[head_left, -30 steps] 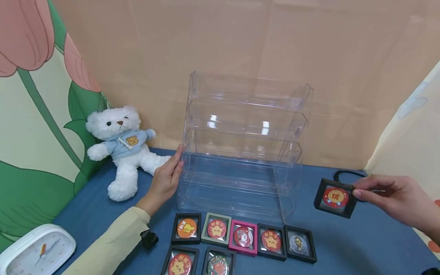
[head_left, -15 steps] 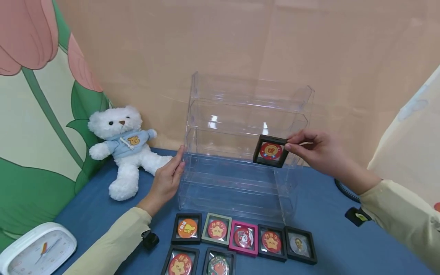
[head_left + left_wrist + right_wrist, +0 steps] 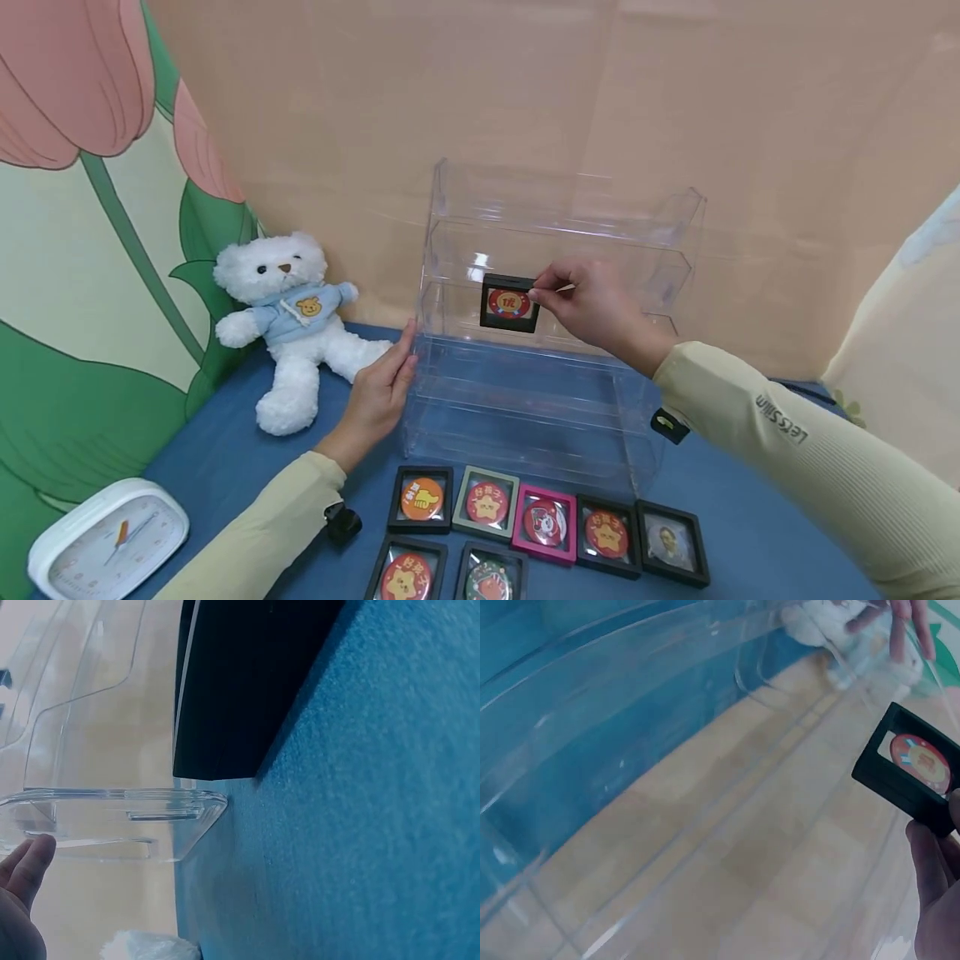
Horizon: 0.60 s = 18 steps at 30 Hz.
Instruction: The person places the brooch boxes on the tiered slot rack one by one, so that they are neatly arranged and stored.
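My right hand point(image 3: 592, 300) pinches the right edge of a small black display frame point(image 3: 509, 303) with a red and gold round badge inside. The frame is upright, overlapping the middle tiers of a clear tiered display rack point(image 3: 517, 450) in the head view. In the right wrist view the black frame point(image 3: 911, 766) shows between thumb and fingers, with the clear rack behind it. My left hand point(image 3: 378, 396) rests with fairly straight fingers against the rack's left side. The left wrist view shows its fingertips point(image 3: 34, 870) at the clear side panel point(image 3: 112, 817).
Several framed badges stand in two rows before the rack, among them a pink frame point(image 3: 545, 525) and a green-grey frame point(image 3: 485, 503). A white teddy bear point(image 3: 288, 325) sits to the left, behind a white clock point(image 3: 112, 537). A tan backdrop point(image 3: 555, 83) hangs behind.
My right hand has carried the black frame leftward and up from the right side of the table to the front of the rack's middle tiers. My left hand has stayed at the rack's side.
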### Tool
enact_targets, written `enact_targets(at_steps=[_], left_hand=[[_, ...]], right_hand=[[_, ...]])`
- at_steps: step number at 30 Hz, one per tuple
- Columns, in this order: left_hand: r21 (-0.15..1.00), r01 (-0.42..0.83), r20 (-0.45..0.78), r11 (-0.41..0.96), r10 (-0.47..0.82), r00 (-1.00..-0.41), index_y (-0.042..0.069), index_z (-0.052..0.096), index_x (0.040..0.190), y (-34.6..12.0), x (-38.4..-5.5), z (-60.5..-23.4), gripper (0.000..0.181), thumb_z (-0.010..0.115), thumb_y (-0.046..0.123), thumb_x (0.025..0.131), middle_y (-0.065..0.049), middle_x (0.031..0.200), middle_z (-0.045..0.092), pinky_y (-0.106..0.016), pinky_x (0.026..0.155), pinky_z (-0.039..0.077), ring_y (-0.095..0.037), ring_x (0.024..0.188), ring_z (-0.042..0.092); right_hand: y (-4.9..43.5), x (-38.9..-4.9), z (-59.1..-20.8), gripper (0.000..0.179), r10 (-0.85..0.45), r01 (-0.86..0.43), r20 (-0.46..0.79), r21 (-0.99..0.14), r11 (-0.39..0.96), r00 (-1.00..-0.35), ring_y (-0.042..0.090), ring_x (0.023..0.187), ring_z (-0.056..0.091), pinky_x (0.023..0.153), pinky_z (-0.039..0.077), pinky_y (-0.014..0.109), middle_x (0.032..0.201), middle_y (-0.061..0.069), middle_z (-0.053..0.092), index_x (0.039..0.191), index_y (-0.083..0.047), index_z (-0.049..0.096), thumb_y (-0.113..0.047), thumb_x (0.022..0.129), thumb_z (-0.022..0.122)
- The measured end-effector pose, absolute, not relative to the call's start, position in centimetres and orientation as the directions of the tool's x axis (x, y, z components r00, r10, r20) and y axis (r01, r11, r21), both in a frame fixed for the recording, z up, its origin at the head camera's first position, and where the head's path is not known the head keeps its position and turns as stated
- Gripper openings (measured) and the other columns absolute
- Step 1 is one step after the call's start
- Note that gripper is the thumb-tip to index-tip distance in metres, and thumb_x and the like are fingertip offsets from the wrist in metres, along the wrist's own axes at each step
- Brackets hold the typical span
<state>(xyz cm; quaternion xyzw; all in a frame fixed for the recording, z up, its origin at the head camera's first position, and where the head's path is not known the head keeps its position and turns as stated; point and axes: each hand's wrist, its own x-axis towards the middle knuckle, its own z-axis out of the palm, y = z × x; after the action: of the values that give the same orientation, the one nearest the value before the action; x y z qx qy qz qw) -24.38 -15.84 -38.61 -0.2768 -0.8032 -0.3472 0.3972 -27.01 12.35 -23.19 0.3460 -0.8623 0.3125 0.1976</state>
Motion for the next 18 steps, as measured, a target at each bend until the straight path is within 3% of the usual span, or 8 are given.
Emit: enact_targets(at_steps=[6, 13, 18], left_hand=[[0.35, 0.722, 0.824, 0.596, 0.17, -0.54, 0.003, 0.037, 0.145, -15.5, -24.3, -38.7, 0.058, 0.057, -0.005, 0.091, -0.011, 0.141, 0.043, -0.042, 0.097, 0.04, -0.024, 0.123, 0.047], [0.353, 0.712, 0.82, 0.608, 0.165, -0.548, 0.003, 0.037, 0.144, -15.6, -24.3, -38.8, 0.056, 0.057, -0.002, 0.093, -0.01, 0.141, 0.043, -0.033, 0.097, 0.04, -0.024, 0.122, 0.048], [0.359, 0.702, 0.813, 0.615, 0.163, -0.558, 0.004, 0.037, 0.145, -15.9, -24.3, -38.7, 0.055, 0.056, -0.001, 0.093, -0.01, 0.141, 0.044, -0.034, 0.096, 0.041, -0.024, 0.122, 0.048]], right_hand=[[10.9, -27.4, -24.0, 0.003, -0.503, -0.71, 0.508, -0.417, 0.567, -0.7, 0.013, 0.073, 0.063, 0.069, 0.056, 0.027, 0.079, 0.001, 0.066, 0.083, -0.004, 0.07, -0.004, 0.083, 0.073], [10.5, -27.5, -24.4, 0.004, -0.549, -0.735, 0.492, -0.386, 0.558, -0.676, 0.013, 0.074, 0.066, 0.069, 0.055, 0.027, 0.078, 0.002, 0.068, 0.081, -0.003, 0.069, -0.004, 0.083, 0.073], [10.1, -27.3, -23.5, 0.013, -0.574, -0.697, 0.397, -0.363, 0.619, -0.716, 0.014, 0.08, 0.067, 0.072, 0.055, 0.03, 0.09, 0.006, 0.07, 0.097, -0.002, 0.072, -0.006, 0.084, 0.072]])
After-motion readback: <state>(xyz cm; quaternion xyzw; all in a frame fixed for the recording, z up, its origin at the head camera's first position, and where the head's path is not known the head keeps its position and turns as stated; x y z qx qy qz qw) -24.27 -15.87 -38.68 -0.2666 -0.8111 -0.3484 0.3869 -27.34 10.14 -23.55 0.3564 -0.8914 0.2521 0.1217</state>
